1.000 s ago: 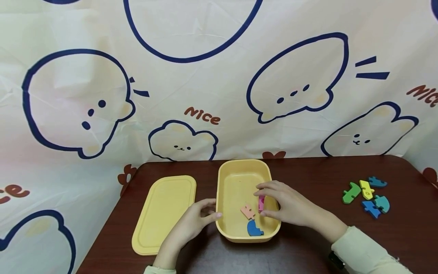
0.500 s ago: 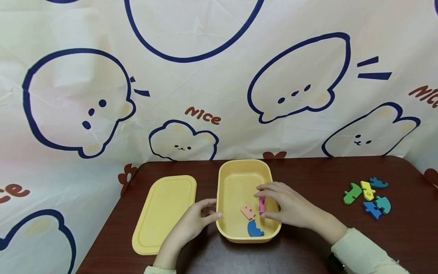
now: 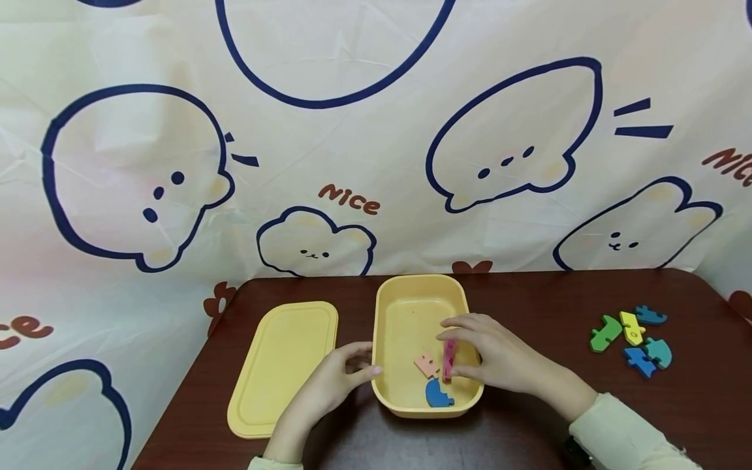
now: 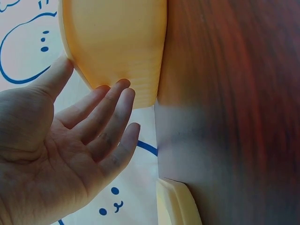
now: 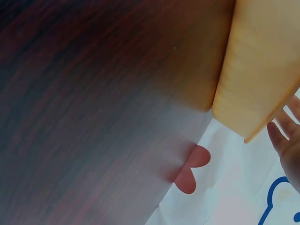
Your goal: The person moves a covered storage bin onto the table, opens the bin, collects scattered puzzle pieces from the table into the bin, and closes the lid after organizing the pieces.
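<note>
Pink piece: inside yellow box (image 3: 405,320), toward the right wall, between thumb and fingers of the right hand. Can't tell if it touches the box floor. Pink piece (image 3: 449,359) reads as a narrow strip, long side running near-to-far, darker pink in places, partly covered by the fingers.
Right hand (image 3: 496,352): reaches in over the right wall, fingers curved, thumb nearer the camera at the piece's near end. Pinching it or just around it: can't tell.
Left hand (image 3: 337,378): at the box's left wall, outside. Fingers loosely bent, fingertips against the wall, thumb at the rim, palm showing in the left wrist view. Contact only, no grip.
Also in box: salmon piece (image 3: 427,365) left of the pink one, blue piece (image 3: 437,395) nearer the camera, both flat.
Lid (image 3: 288,359): yellow, flat on the bench (image 3: 540,294), left of the box, partly behind the left hand.
Loose cluster (image 3: 632,328): green, yellow, teal and blues, well right of the right hand.
</note>
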### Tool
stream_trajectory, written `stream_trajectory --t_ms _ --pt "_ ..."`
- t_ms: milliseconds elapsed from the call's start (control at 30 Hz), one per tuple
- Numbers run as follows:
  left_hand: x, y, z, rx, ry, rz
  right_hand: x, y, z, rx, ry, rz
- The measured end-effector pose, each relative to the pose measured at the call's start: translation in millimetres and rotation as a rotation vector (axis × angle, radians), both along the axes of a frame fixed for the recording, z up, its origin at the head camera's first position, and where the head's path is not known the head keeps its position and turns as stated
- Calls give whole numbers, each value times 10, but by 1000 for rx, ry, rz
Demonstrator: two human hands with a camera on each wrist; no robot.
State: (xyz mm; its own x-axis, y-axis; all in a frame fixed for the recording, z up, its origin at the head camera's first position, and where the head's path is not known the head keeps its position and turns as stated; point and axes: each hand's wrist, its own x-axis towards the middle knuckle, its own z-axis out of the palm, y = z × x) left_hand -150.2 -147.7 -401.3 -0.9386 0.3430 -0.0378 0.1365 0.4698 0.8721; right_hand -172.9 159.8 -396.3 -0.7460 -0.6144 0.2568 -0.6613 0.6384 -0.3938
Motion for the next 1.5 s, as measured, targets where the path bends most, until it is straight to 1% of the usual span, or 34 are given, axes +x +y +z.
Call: stream_trajectory --t_ms 200,400,500,700,967,1267,1500 --pt "0 5 0 7 -2 -2 3 2 -2 -6 12 3" --pt "5 4 4 4 -3 -1 5 0 -20 -24 49 18" --pt "7 6 10 4 -4 1 13 7 -12 -31 50 15" --pt "-1 11 15 2 3 -2 60 68 13 -39 18 -21" --pt "-3 15 10 -6 21 -2 104 184 42 -37 48 -65" --pt "5 14 7 -5 22 1 118 282 113 -43 16 -111" --pt "12 5 6 -6 20 4 127 372 134 -45 33 -111"
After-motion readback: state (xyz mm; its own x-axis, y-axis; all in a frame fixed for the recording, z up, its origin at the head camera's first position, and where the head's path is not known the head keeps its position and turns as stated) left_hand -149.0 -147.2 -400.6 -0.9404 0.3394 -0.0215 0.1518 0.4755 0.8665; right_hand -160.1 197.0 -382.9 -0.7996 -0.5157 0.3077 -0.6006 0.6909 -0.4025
